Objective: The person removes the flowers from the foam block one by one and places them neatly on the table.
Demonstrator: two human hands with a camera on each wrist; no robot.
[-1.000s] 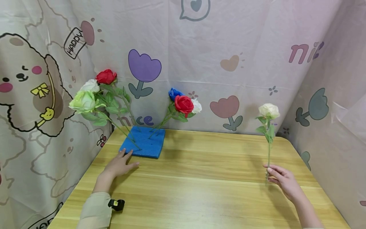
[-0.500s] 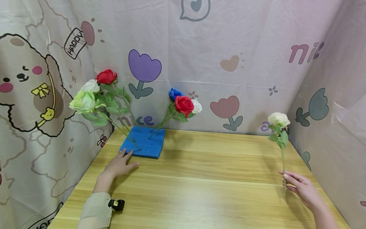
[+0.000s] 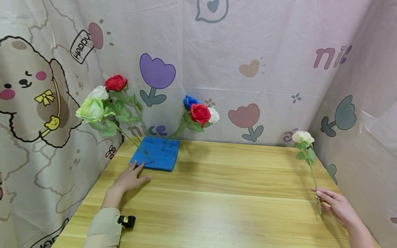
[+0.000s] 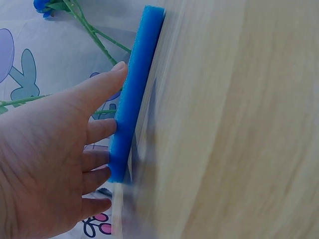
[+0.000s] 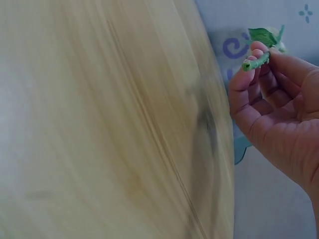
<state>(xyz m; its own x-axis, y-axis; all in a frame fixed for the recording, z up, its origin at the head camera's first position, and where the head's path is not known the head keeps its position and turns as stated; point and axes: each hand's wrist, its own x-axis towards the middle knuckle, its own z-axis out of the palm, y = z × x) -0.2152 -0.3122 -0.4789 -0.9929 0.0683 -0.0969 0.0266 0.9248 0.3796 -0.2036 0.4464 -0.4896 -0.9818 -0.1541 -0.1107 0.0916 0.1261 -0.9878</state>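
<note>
My R hand [image 3: 338, 208] is well to the right of the blue pad [image 3: 165, 158], thumb & fingers pinching the stem [image 3: 314, 175] of a cream rose [image 3: 303, 138]. Bloom's up top, tilted a bit twd the pad side; cut end of stem pokes out past my fingers in the R wrist view. My L hand [image 3: 128, 179] is at the pad's near-left corner, fingers spread & fairly straight, gripping nothing; thumb & fingertips lie against the pad's side in the L wrist view.

Stuck in the pad, leaning out left: red rose [image 3: 116, 83], white rose [image 3: 99, 93], pale green rose [image 3: 91, 110]. Leaning right of it: blue rose [image 3: 190, 102], 2nd red rose [image 3: 200, 114], 2nd white rose [image 3: 214, 114]. All on/over the wood tbl [image 3: 217, 193].

Writing's on the curtain [image 3: 211, 44]: "nice" [image 3: 147, 130] right behind the pad, partly crossed by stems; "HAPPY" [image 3: 82, 47] on a drawn sign up & left of the pad; "nic" + a last letter lost in the fold, far up right of it. Purple lettering [image 3: 288, 136] by the cream rose is part-hidden, can't read. Black gadget [image 3: 126, 221] at my L sleeve [image 3: 103, 227], nearer me than the pad, has a yellow label, too small to read.
</note>
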